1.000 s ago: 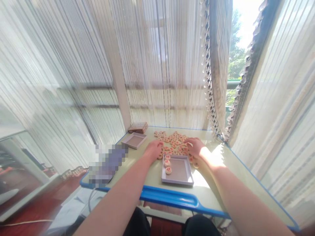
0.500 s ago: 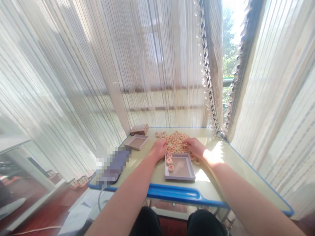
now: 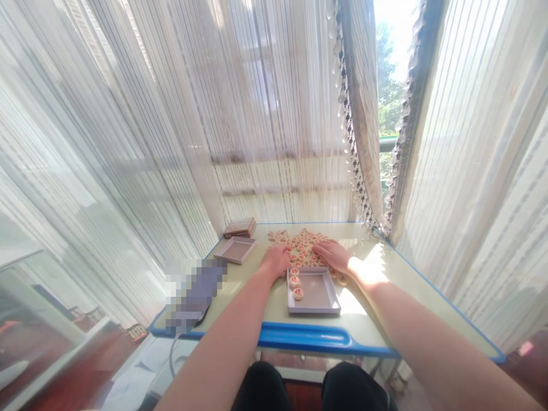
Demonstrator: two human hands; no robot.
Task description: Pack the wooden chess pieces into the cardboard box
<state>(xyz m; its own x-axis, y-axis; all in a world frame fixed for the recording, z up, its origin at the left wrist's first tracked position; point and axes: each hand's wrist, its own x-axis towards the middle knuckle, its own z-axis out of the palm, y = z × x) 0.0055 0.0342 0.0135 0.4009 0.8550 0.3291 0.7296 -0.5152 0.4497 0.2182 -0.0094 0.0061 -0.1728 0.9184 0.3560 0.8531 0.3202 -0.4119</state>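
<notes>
A heap of round, pale chess pieces (image 3: 305, 235) with red characters lies spread on the table. My left hand (image 3: 277, 260) rests at the heap's left edge, its slightly bent fingers apart and touching pieces. From the right, my right hand (image 3: 333, 254) reaches over other pieces with its fingers stretched out, the tips partly hiding them. Neither hand visibly grips a piece. Between my forearms is a shallow, light purple box tray (image 3: 317, 311); three pieces (image 3: 294, 281) stand in a column along its left side.
A second shallow tray (image 3: 217, 256) is at the table's left, with a brown folded box or board (image 3: 240, 226) behind it. A blurred phone-like device (image 3: 197, 297) with a cable lies nearer me. The pale table (image 3: 428, 319) has a blue rim; curtains (image 3: 282, 114) hang beyond.
My right hand has shifted slightly left over the pieces. My left hand stays at nearly the same spot. The three pieces in the tray are unmoved; the view has turned a little.
</notes>
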